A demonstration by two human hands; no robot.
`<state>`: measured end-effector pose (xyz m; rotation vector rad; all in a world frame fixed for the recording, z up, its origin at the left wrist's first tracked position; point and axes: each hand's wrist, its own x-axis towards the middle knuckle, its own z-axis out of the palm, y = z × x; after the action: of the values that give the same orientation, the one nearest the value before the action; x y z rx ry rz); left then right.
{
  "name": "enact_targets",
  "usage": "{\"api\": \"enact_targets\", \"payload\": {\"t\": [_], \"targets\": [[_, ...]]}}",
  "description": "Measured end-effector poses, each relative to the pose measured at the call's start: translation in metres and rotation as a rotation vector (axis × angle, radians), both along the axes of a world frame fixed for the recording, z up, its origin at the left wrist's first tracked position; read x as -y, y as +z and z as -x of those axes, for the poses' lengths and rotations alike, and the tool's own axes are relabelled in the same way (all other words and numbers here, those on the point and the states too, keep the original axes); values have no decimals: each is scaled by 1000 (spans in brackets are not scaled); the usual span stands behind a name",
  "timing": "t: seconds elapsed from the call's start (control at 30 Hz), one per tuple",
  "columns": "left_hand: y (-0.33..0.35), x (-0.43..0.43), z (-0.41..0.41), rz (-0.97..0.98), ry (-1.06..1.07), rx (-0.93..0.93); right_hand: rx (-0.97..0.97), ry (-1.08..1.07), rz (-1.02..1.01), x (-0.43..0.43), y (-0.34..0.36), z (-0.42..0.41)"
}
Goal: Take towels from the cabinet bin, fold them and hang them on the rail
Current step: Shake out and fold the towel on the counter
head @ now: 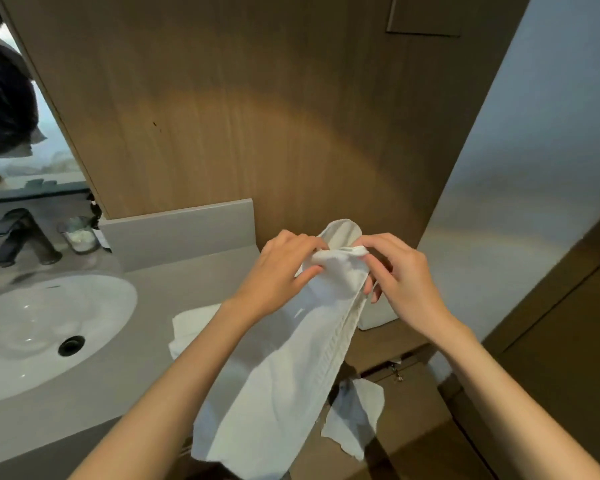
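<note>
A white towel hangs lengthwise in front of me, folded into a long strip. My left hand pinches its upper edge from the left. My right hand grips the same upper edge from the right, fingers curled round the cloth. The two hands are close together at the top of the towel, above the right end of the counter. A second white towel lies on the counter behind my left forearm. Another white cloth hangs low at the cabinet front. No rail is in view.
A white sink basin with a dark drain sits at the left, with a black faucet and a glass jar behind it. A wooden wall panel stands ahead. A white box sits behind the towel. A wooden cabinet stands below right.
</note>
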<state>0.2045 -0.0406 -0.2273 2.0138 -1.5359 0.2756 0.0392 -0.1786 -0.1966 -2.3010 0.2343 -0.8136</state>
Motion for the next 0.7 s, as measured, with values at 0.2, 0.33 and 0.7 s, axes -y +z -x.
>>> {"api": "enact_targets", "payload": {"t": [0.2,0.33,0.7], "targets": [[9,-25,39,12,-32,96,100,-202,199,-13,20,67],[4,-36,56,-40,6,30,155,-304,154,-22,26,108],[-88,-71,94,-544,39,-56,99,-361,11,-32,-11,188]]}}
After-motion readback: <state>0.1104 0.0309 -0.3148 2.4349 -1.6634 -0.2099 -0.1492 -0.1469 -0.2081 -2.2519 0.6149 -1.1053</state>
